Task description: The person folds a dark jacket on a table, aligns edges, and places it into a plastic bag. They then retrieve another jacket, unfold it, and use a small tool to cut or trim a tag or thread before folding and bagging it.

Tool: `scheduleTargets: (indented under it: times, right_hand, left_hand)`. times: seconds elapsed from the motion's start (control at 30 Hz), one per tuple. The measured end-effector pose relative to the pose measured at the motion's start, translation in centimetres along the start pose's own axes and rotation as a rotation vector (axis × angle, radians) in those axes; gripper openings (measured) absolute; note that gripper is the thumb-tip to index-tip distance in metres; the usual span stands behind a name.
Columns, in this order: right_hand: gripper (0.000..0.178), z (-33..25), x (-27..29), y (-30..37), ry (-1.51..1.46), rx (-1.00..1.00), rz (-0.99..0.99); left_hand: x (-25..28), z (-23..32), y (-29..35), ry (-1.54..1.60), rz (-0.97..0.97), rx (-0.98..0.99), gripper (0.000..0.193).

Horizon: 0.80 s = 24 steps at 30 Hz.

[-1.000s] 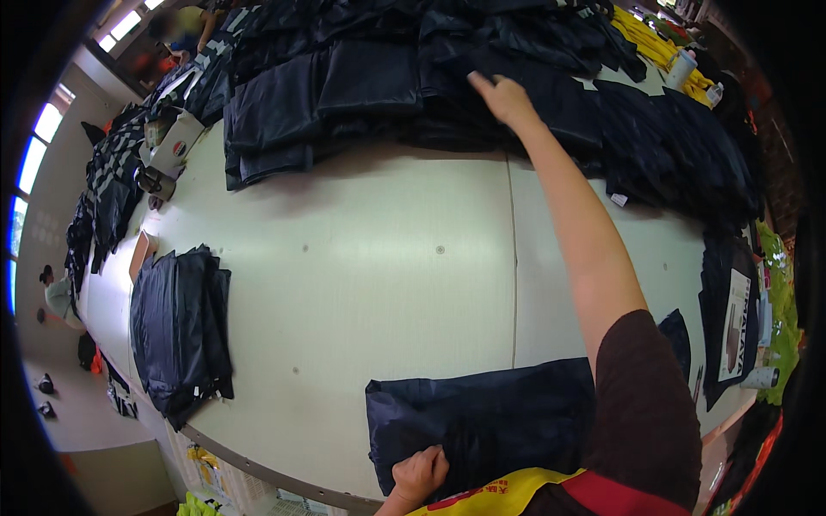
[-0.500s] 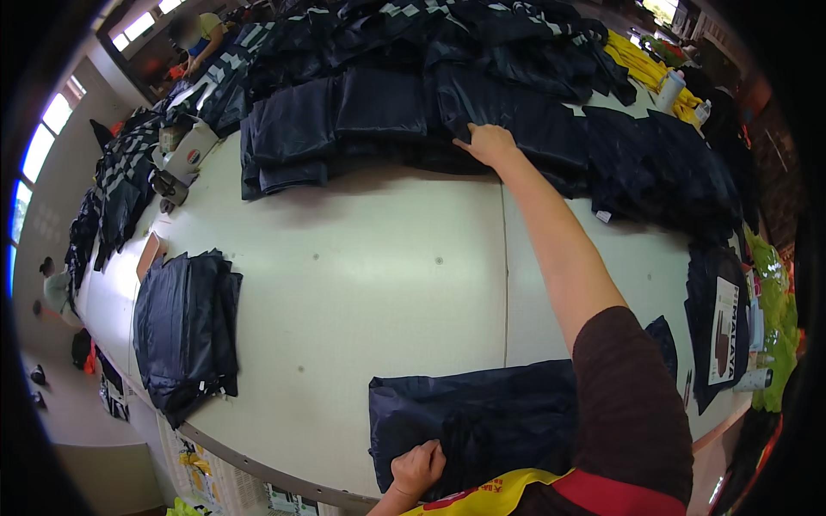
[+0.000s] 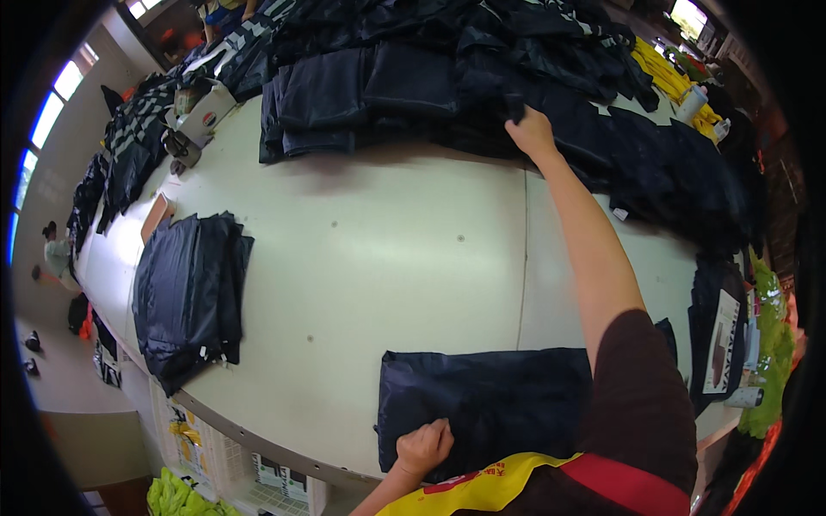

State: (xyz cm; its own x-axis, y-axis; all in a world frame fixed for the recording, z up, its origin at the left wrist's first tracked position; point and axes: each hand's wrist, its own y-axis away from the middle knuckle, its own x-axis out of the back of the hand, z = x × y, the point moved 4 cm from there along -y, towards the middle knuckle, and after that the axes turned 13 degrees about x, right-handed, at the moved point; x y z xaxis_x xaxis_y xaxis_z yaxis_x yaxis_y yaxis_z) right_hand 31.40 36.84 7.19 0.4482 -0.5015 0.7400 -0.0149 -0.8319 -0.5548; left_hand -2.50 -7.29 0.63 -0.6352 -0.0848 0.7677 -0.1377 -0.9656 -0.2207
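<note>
A dark navy folded garment (image 3: 508, 387) lies flat at the near edge of the table, in front of me. My left hand (image 3: 424, 447) rests on it, curled into a fist; whether cloth is caught in the fingers is hidden. Across the table my right arm reaches to a long row of dark folded garments (image 3: 409, 77). There my right hand (image 3: 532, 136) pinches the edge of one dark garment (image 3: 514, 105), and a bit of its cloth stands up beside the fingers.
A stack of dark garments (image 3: 189, 288) sits at the table's left edge. More dark clothes (image 3: 680, 176) lie at the far right, near yellow cloth (image 3: 667, 77) and a bottle (image 3: 691, 103). A white box (image 3: 206, 112) stands far left. Below the table are white crates (image 3: 245, 482).
My right hand has closed on a garment in the far row and raised a bit of its cloth. My left fist stays on the near garment. The whole view has shifted slightly.
</note>
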Motion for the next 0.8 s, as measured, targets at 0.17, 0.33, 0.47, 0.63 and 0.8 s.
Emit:
scheduleTargets:
  times: [0.17,0.33,0.47,0.63,0.8]
  right_hand:
    - [0.039,-1.3,11.0,11.0,-0.460,-0.127,0.133]
    - [0.043,-5.4,21.9,22.1,-0.637,-0.146,0.200]
    - [0.050,-8.3,30.7,25.6,-0.401,-0.048,0.200]
    - [0.024,-9.5,38.2,15.2,-0.617,-0.351,0.108]
    - [0.026,-9.8,47.6,12.2,-0.624,-0.469,-0.157]
  left_hand:
    - [-0.3,0.4,-0.2,0.011,0.011,-0.016,0.010]
    - [-0.2,0.2,-0.1,0.064,0.027,0.014,0.010]
    - [-0.3,-0.3,0.1,0.088,0.053,0.021,0.009]
    - [0.2,0.2,0.1,0.133,0.076,0.008,0.008]
    - [-0.1,0.6,0.1,0.126,0.089,-0.019,0.007]
